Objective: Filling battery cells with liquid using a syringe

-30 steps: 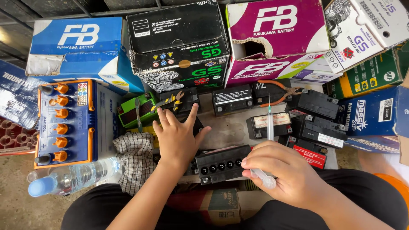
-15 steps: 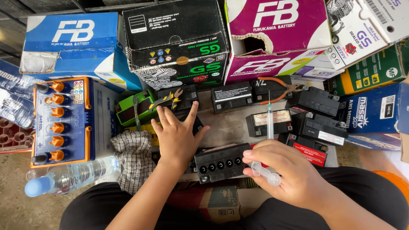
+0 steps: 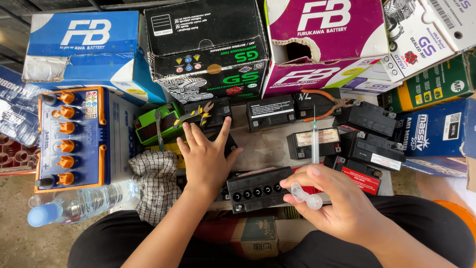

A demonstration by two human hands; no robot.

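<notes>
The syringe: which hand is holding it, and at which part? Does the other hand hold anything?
The right hand holds the syringe at its plunger end, needle pointing away. The left hand holds nothing; it rests flat on a small black battery.

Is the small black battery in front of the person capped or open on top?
Open: the small black battery shows a row of uncovered round holes.

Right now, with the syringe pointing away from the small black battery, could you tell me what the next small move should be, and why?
Probably turn the syringe so its needle points down at the row of open holes on the small black battery. The right hand holds it with the needle aimed away, above the battery, while the left hand lies flat beside the battery, seemingly bracing it.
</notes>
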